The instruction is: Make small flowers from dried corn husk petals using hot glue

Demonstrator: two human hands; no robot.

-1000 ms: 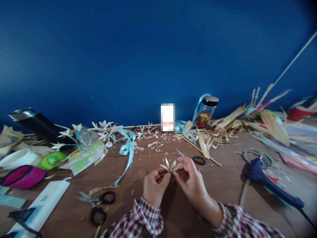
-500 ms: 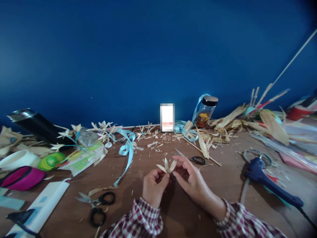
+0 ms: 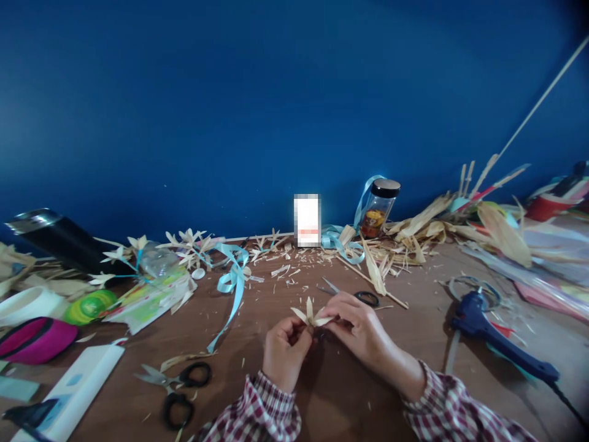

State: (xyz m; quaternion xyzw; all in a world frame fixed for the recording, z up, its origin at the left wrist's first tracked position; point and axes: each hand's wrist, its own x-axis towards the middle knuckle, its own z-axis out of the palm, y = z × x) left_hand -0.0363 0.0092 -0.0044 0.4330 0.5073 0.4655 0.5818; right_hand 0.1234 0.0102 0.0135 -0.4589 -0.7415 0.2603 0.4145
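A small corn husk flower [image 3: 310,312] with pale pointed petals is held above the middle of the table. My left hand [image 3: 286,350] is closed, pinching the flower's base between thumb and fingers. My right hand [image 3: 361,328] is closed too, its thumb and fingertips on the right-hand petal, which spreads outward. Black-handled scissors [image 3: 367,298] lie just beyond my right hand. Another pair of scissors [image 3: 177,393] lies open to the left of my left sleeve.
A blue glue gun [image 3: 501,341] lies at the right with its cord. At the left are a white power strip [image 3: 87,383], a magenta pouch [image 3: 39,339] and finished husk flowers [image 3: 188,240]. Light blue ribbon [image 3: 234,285], husk scraps and a lidded jar [image 3: 378,209] stand toward the wall.
My right fingers have closed on the right petal, which now lies lower and further out than before. The left hand keeps its pinch. The view has shifted slightly.
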